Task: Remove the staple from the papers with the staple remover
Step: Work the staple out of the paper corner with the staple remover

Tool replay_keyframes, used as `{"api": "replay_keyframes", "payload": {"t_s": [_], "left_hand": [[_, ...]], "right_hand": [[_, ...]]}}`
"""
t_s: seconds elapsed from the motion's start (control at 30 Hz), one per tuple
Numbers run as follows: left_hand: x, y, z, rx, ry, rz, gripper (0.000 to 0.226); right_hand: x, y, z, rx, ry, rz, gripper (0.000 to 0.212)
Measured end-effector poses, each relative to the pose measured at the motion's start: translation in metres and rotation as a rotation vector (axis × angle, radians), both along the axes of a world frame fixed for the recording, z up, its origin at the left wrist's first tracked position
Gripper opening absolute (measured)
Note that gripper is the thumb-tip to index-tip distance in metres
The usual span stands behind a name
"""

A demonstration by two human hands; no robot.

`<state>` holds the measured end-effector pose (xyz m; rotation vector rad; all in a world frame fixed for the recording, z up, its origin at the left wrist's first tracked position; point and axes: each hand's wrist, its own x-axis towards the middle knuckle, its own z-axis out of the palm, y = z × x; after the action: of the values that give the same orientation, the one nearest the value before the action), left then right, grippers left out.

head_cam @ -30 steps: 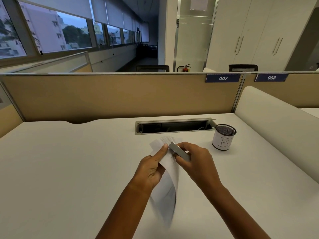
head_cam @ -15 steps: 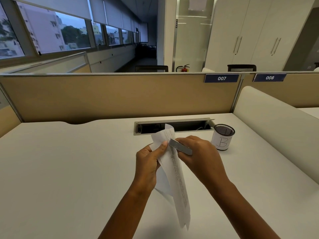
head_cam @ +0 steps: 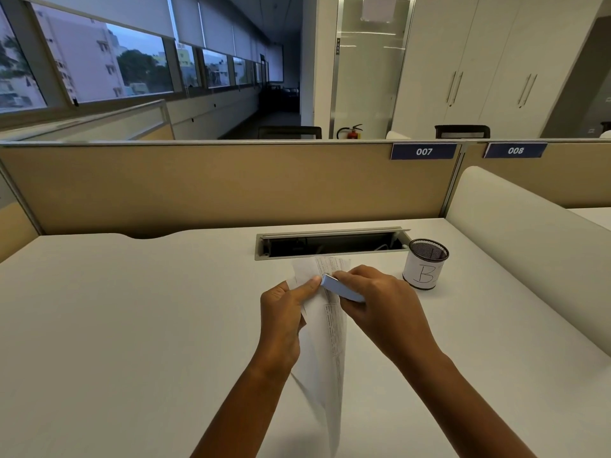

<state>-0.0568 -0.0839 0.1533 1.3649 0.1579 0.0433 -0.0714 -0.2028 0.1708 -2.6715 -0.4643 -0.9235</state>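
My left hand (head_cam: pixel 284 320) pinches the upper corner of the printed papers (head_cam: pixel 327 352), which hang edge-on above the white desk (head_cam: pixel 132 325) and trail down toward me. My right hand (head_cam: pixel 377 305) grips a flat pale-blue staple remover (head_cam: pixel 340 287). Its tip rests against the papers right beside my left thumb. The staple itself is too small to make out.
A black mesh pen cup (head_cam: pixel 425 264) with a white label marked "B" stands to the right of my hands. Behind the papers lies an open cable tray slot (head_cam: pixel 330 244). A tan partition (head_cam: pixel 215 183) closes the desk's far edge, and a cream divider (head_cam: pixel 515 239) runs along the right.
The papers have swung from bowed and blurred to hanging straighter, and their top corner sits lower. The staple remover's tip has come in against the corner by my left thumb.
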Motion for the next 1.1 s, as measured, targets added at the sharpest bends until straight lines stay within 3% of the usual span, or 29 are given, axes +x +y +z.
{"api": "replay_keyframes", "payload": {"t_s": [0.3,0.5,0.67,0.87,1.0,1.1], "left_hand": [[0.001,-0.005,0.010,-0.034,0.067,0.017,0.008],[0.002,-0.006,0.013,-0.046,0.134,0.016,0.036],[0.004,-0.005,0.012,-0.030,0.146,0.039,0.019],[0.009,-0.003,0.011,-0.029,0.171,0.032,0.031],[0.010,-0.003,0.011,-0.023,0.175,0.012,0.018],[0.011,-0.003,0.012,-0.009,0.172,-0.008,0.022]], "right_hand": [[0.005,-0.002,-0.003,-0.085,-0.110,0.027,0.027],[0.008,-0.003,-0.005,-0.140,-0.117,0.043,0.039],[0.012,-0.003,-0.010,-0.187,-0.159,0.066,0.039],[0.015,-0.005,-0.010,-0.227,-0.212,0.109,0.042],[0.018,-0.009,-0.011,-0.267,-0.233,0.138,0.043],[0.019,-0.011,-0.012,-0.294,-0.247,0.153,0.043]]}}
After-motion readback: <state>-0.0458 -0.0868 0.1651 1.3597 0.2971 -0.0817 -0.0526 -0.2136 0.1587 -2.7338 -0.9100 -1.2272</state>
